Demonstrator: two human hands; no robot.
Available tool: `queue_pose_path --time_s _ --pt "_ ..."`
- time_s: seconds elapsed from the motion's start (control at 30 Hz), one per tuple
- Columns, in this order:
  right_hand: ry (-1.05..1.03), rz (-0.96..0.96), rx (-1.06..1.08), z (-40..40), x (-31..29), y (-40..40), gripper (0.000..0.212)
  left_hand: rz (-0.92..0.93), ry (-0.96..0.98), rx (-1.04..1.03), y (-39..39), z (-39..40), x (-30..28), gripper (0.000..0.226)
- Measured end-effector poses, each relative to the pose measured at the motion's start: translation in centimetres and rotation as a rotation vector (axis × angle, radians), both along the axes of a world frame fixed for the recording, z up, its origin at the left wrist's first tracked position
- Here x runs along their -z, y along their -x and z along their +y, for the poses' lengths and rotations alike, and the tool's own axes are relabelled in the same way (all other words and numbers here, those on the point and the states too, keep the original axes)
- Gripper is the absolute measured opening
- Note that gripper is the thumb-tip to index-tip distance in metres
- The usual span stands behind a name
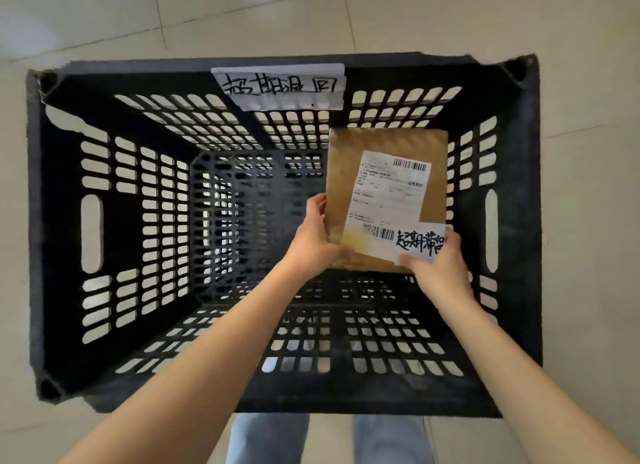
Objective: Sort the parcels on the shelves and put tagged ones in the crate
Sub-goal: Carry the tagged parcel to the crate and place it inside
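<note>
Black slotted plastic crate (pixel 114 221) is sitting on pale tiled floor (pixel 571 30), its left half open, handwritten white paper label (pixel 278 85) on far wall. Left hand (pixel 313 240) is pinching flat brown cardboard parcel (pixel 386 172) with white handwritten tag (pixel 420 241), inside the crate near right wall; right hand (pixel 438 267) is pinching its near right corner.

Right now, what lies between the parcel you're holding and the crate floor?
Nothing: in the head view the parcel, held by left hand and right hand, hangs over bare slatted crate floor.

Matt black plastic crate (pixel 62 221); brown paper parcel (pixel 346 172); glossy floor tiles (pixel 571 30).
</note>
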State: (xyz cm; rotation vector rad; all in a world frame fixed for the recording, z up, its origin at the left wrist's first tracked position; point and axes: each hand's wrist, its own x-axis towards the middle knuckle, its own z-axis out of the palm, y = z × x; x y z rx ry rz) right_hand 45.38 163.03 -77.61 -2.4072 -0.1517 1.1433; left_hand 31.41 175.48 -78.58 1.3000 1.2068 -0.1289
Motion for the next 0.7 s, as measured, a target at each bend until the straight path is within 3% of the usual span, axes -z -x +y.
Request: queue_pose_path --time_s 0.13,0.37,0.53,0.7 --pt "0.024 0.002 0.035 -0.2 1.8 0.2 0.061 -0.021 0.014 -0.017 0.2 -0.1 1.2 0.1" --pt "0.008 -0.016 0.034 -0.4 2.1 0.4 0.067 0.006 -0.035 0.022 0.1 -0.2 1.3 0.1" --pt "0.028 -0.073 -0.076 0.8 -0.7 0.4 0.081 0.102 -0.178 0.107 -0.4 0.0 -0.8 0.109" --pt "-0.021 -0.12 -0.195 3.3 -7.0 0.6 0.079 0.109 -0.285 0.11 1.0 1.6 -7.1 0.1"
